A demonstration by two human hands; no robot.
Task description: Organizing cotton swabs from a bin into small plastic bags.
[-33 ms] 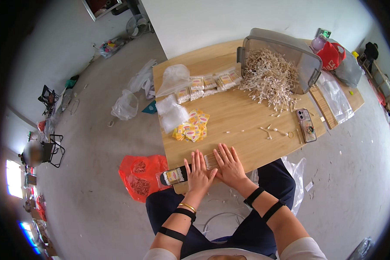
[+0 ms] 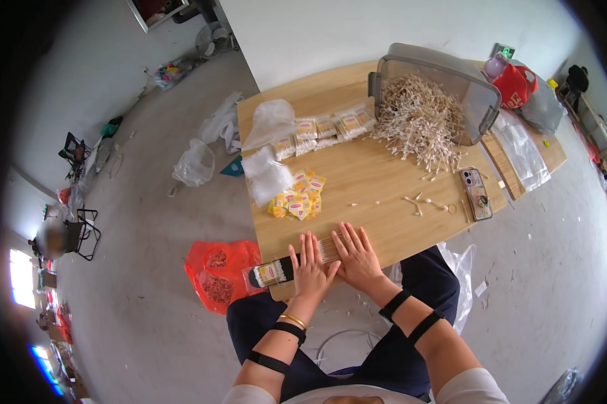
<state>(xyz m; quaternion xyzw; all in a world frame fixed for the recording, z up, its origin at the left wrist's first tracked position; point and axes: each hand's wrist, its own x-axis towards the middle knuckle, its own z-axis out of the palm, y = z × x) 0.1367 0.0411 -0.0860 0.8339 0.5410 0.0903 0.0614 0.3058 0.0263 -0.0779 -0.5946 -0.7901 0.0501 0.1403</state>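
Note:
Both of my hands lie palm down near the table's front edge, fingers stretched out. My left hand (image 2: 310, 273) covers part of a dark strip (image 2: 287, 267). My right hand (image 2: 359, 264) is just beside it, the two thumbs close together. A row of cotton swabs (image 2: 329, 250) shows between the hands, its ends hidden under the fingers. On the strip's left end lies a clear packet of swabs (image 2: 270, 273) with a yellow and white label. Beyond the left hand is a heap of yellow and white label cards (image 2: 298, 198).
A tipped grey plastic bin (image 2: 482, 111) spills loose swabs (image 2: 421, 121) across the table's back right. Filled packets (image 2: 327, 128) sit at the back, clear bags (image 2: 266, 175) at the left. A phone (image 2: 476, 194) lies right. A red bag (image 2: 216, 273) hangs below the left edge.

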